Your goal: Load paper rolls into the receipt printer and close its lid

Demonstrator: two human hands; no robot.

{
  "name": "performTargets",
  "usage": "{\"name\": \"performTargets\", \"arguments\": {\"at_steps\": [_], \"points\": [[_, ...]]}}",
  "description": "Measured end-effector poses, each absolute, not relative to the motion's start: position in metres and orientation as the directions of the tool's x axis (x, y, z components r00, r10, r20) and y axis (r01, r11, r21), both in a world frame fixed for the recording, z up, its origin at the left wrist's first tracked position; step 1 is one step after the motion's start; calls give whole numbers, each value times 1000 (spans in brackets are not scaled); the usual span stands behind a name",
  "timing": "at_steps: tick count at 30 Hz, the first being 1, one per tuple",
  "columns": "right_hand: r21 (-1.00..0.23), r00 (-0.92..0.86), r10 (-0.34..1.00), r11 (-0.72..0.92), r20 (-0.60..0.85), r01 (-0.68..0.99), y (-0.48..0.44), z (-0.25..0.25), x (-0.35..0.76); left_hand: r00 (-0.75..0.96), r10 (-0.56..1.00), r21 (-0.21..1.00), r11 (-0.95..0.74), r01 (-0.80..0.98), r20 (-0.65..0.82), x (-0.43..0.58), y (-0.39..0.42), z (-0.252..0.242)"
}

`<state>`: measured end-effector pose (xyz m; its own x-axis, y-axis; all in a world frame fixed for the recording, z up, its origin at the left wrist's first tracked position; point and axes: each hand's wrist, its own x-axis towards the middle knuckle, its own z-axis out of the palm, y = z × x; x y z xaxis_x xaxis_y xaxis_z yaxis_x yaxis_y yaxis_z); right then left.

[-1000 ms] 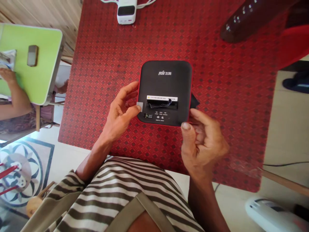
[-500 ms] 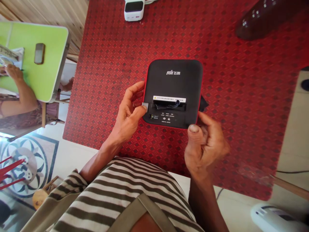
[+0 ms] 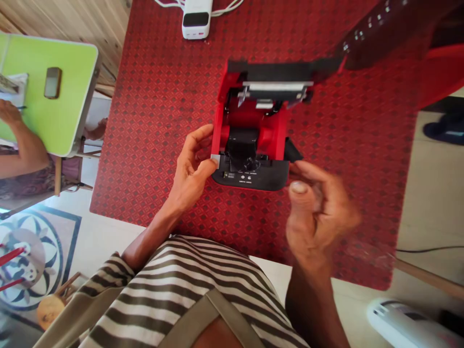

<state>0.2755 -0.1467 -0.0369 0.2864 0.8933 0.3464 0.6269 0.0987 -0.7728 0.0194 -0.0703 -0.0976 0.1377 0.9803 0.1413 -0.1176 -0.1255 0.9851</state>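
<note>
Bright, even daylight fills the scene, with only soft, faint shadows and no visible source. The right hand (image 3: 319,217) at 4 o'clock is smeared by motion blur, while the left hand (image 3: 190,169) and the printer (image 3: 250,181) near the center stay crisp. A pale sheen of glare lies on the red mat (image 3: 364,255) toward 4 o'clock. Wide-angle distortion bends straight edges near the frame's rim, such as the green table (image 3: 72,121) at 10 o'clock.
</note>
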Motion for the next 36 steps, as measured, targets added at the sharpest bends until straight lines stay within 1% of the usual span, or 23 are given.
{"name": "performTargets", "arguments": {"at_steps": [2, 3, 4, 6, 8, 9, 11, 13, 15, 17, 20, 23, 26, 28, 33, 36], "points": [[-692, 237, 870, 152, 433, 705, -134, -19, 281, 144, 978, 985, -137, -102, 151, 17, -71, -97], [-625, 174, 857, 202, 486, 754, -125, -10, 283, 150, 977, 986, -140, -89, 153, 16, -71, -97], [-563, 82, 871, 239, 484, 791, -115, -2, 285, 156, 976, 987, -142, -73, 152, 14, -70, -98], [-471, -121, 868, 372, 482, 800, -91, 10, 284, 162, 975, 988, -146, -45, 152, 13, -70, -99], [-424, -298, 869, 460, 396, 780, -66, 13, 279, 158, 975, 988, -152, -37, 156, 13, -70, -100], [-408, -356, 873, 474, 334, 781, -54, 12, 276, 152, 976, 987, -154, -44, 159, 14, -71, -100], [-367, -416, 883, 470, 218, 803, -35, 5, 268, 141, 976, 985, -157, -71, 166, 17, -73, -99], [-329, -436, 888, 460, 147, 825, -21, -4, 262, 135, 976, 982, -158, -105, 171, 20, -76, -96], [-319, -460, 881, 469, 107, 824, -10, -14, 259, 129, 978, 981, -149, -127, 165, 23, -78, -93], [-342, -492, 866, 490, 88, 802, -1, -23, 261, 118, 984, 985, -121, -124, 136, 24, -79, -89], [-395, -504, 857, 500, 103, 770, 10, -32, 267, 102, 991, 991, -75, -113, 87, 25, -80, -84], [-405, -538, 838, 524, 90, 749, 18, -30, 271, 95, 993, 990, -54, -129, 67, 26, -80, -82], [-361, -565, 825, 536, 32, 763, 18, -19, 272, 101, 993, 989, -53, -136, 67, 27, -80, -82], [-361, -518, 855, 495, 38, 790, 14, -11, 272, 99, 993, 990, -59, -129, 72, 27, -81, -83], [-443, -478, 872, 470, 102, 763, -8, 8, 271, 94, 991, 990, -86, -116, 97, 27, -80, -87], [-428, -426, 888, 458, 174, 779, -30, 30, 271, 109, 989, 991, -89, -96, 99, 24, -79, -90]]}}
